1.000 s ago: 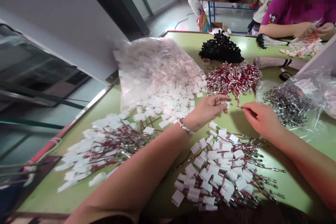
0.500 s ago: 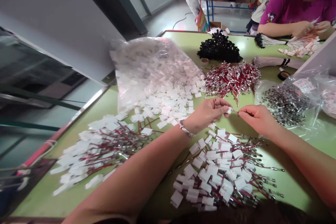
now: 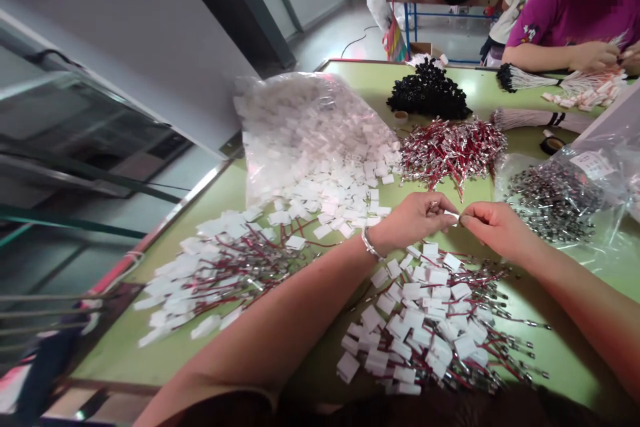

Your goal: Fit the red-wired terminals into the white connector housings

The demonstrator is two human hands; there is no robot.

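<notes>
White connector (image 3: pixel 451 215) pinched by left hand (image 3: pixel 429 219), right hand (image 3: pixel 489 225) pinched closed beside it, forearms angled inward

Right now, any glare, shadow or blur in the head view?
Head view: glare on the clear bag, bright patch on green table by black pile; shadow beside right forearm; left-edge background soft; white piece in left hand too small to resolve.

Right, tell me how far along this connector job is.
Looks done: the near heap and left heap, white connectors on red wires. In hand: the left hand pinches a white connector, the right hand at its end; any wire there is hidden. Apparently left: the red wire pile and the loose connectors by the clear bag.
</notes>
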